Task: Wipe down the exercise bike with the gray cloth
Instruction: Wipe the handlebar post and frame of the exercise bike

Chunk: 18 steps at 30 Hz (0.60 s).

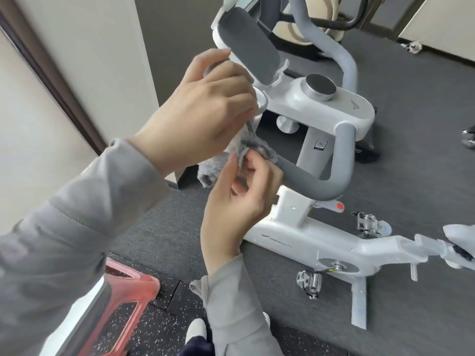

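Note:
The white exercise bike (295, 237) with grey handlebars (321, 186) stands in front of me, its round knob (320, 86) and dark pad (246, 47) at the top. My left hand (203, 111) is curled round the near-left handlebar grip, hiding most of it. Just below, my right hand (244, 194) pinches the fluffy gray cloth (257, 147) between thumb and fingers, against the near end of the curved handlebar. Part of the cloth hangs down to the left behind my left wrist.
A red-framed piece of equipment (123, 286) stands on speckled matting at the lower left. Another machine (316, 19) is behind the bike. A pale wall (77, 73) runs along the left. Chrome pedals (308, 281) stick out low down. My shoe (196, 332) is at the bottom.

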Available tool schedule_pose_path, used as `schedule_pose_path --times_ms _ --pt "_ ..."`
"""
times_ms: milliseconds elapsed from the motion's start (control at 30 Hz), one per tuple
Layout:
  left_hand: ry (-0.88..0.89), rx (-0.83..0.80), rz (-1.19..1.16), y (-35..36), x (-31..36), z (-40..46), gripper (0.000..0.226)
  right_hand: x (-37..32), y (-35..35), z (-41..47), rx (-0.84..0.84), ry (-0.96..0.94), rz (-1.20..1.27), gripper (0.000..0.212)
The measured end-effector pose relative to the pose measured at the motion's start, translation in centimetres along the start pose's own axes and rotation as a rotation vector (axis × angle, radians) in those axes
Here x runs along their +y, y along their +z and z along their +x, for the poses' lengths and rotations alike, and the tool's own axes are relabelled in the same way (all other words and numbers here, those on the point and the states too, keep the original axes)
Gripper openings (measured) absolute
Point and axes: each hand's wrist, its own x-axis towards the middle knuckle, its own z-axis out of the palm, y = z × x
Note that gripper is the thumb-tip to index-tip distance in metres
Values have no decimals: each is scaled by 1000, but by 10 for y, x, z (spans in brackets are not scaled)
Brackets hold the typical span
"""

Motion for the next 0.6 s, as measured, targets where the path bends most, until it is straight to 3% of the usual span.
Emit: schedule_pose_path --times_ms 133,400,600 --pt "5 17 -25 1 -3 -1 32 -4 0 5 -20 -15 -45 10" --pt "-26 32 0 5 0 -2 41 13 -65 37 -3 -95 -270 11" --pt "-36 46 -30 4 3 -2 33 -7 -67 89 -258 -208 -377 12"
